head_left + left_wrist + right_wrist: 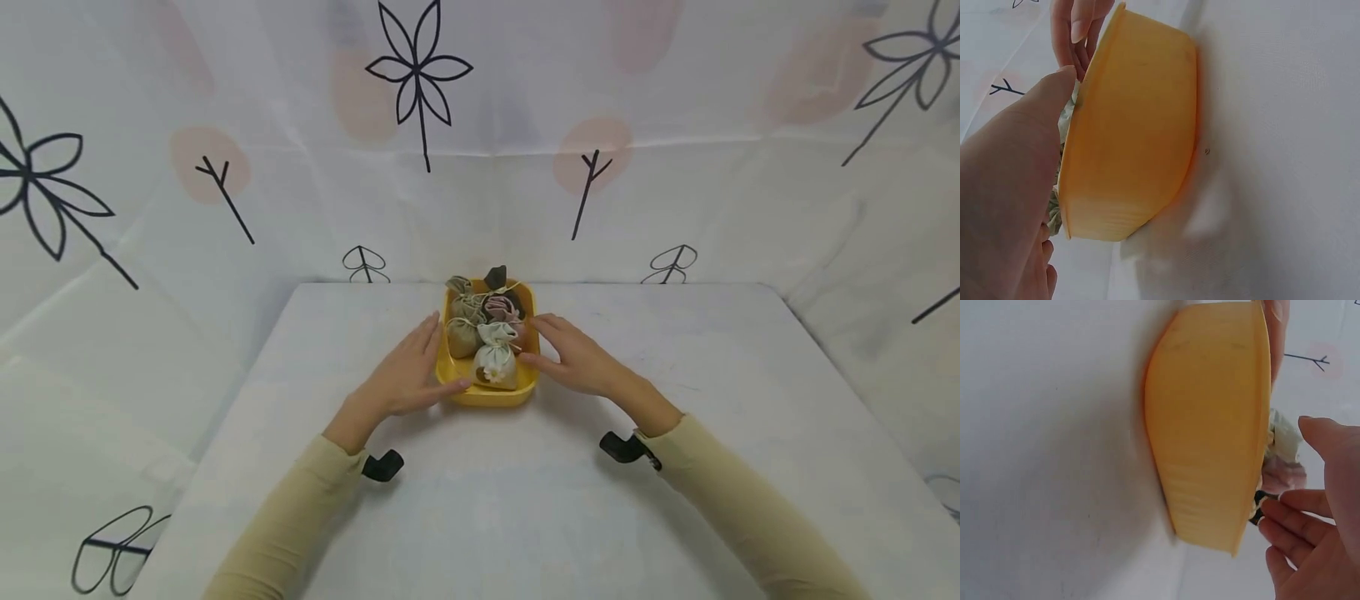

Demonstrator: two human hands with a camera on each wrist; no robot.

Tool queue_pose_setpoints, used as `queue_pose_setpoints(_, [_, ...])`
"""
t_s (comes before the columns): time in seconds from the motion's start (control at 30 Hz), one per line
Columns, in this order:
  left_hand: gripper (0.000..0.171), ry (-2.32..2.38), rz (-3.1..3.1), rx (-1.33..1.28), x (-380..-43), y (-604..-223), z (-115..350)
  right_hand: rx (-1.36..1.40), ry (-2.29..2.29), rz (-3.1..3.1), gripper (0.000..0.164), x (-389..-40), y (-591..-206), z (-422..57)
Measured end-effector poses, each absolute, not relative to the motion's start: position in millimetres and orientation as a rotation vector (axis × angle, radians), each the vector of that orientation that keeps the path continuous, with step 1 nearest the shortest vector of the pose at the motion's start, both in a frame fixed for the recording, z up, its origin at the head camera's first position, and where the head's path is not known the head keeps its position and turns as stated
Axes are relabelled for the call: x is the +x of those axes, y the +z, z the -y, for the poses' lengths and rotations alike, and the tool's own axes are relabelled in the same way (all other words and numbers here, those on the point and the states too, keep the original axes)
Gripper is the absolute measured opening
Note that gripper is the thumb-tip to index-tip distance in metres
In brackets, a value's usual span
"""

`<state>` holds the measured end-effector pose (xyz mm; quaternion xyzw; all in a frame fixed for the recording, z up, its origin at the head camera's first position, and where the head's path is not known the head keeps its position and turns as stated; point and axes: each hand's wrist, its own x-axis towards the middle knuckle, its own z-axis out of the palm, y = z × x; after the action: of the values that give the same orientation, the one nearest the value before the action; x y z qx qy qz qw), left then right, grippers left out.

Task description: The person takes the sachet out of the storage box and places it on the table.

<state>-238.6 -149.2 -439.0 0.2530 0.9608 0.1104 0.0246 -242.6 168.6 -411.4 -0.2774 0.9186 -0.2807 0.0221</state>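
Observation:
A yellow plastic tub (491, 400) stands toward the far edge of the table and holds several small drawstring pouches. At its front sits a pale pouch (495, 364) with a white flower on it; an olive pouch (462, 337), a pink pouch (501, 309) and a dark pouch (496, 277) are behind and beside it. My left hand (403, 375) lies along the tub's left side, fingers extended, thumb reaching over the near left rim. At the right rim is my right hand (576, 358), its fingers spread and thumb apart, fingertips close to the pouches.
The white table (480, 500) extends around the tub. A white cloth backdrop (495, 200) printed with plants rises just behind the table's far edge. Black wrist mounts (383, 466) stick out below both sleeves.

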Motion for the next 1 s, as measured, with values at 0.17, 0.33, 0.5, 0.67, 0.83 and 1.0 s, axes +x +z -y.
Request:
queue_pose_setpoints(0.17, [0.125,0.378,-2.960,0.741,-237,-440,146,-0.902,-0.937,-2.822,0.062,-248,-417,-158])
queue_pose_setpoints(0.33, [0.127,0.400,-2.951,0.719,-235,-442,143,-0.913,-0.973,-2.840,0.052,-255,-424,-147])
queue_pose_setpoints(0.5, [0.128,0.415,-2.950,0.711,-234,-444,140,-0.932,-1.059,-2.846,0.021,-260,-431,-135])
queue_pose_setpoints(0.67, [0.129,0.398,-2.936,0.713,-234,-446,137,-0.875,-1.123,-2.826,0.020,-257,-435,-126])
queue_pose_setpoints(0.83, [0.129,0.400,-2.928,0.732,-233,-446,136,-0.883,-1.158,-2.817,0.013,-255,-434,-124])
queue_pose_setpoints(1.0, [0.128,0.412,-2.936,0.725,-233,-445,137,-0.936,-1.181,-2.771,0.013,-256,-430,-123])
